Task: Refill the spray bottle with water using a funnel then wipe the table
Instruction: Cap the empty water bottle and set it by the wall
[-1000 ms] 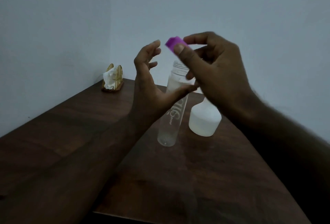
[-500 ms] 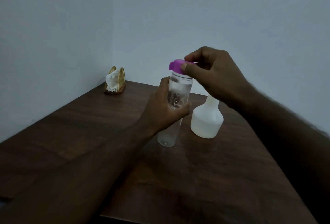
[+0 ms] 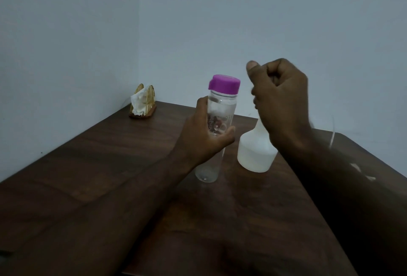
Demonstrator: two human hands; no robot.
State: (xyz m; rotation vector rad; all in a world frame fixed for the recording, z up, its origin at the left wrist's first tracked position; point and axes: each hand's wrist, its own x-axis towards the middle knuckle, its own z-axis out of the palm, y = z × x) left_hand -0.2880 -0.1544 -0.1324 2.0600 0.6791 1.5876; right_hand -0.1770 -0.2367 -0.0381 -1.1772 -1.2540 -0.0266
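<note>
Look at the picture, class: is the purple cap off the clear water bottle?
No, the purple cap sits on top of the clear water bottle, which the left hand grips.

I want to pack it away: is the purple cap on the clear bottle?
On. The purple cap sits on the clear bottle's neck; tightness cannot be told.

The right hand covers the neck and top of the white translucent plastic spray bottle. The left hand hides the clear water bottle's midsection (its printed lettering unreadable). Frame edges crop the dark wooden worktop.
</note>
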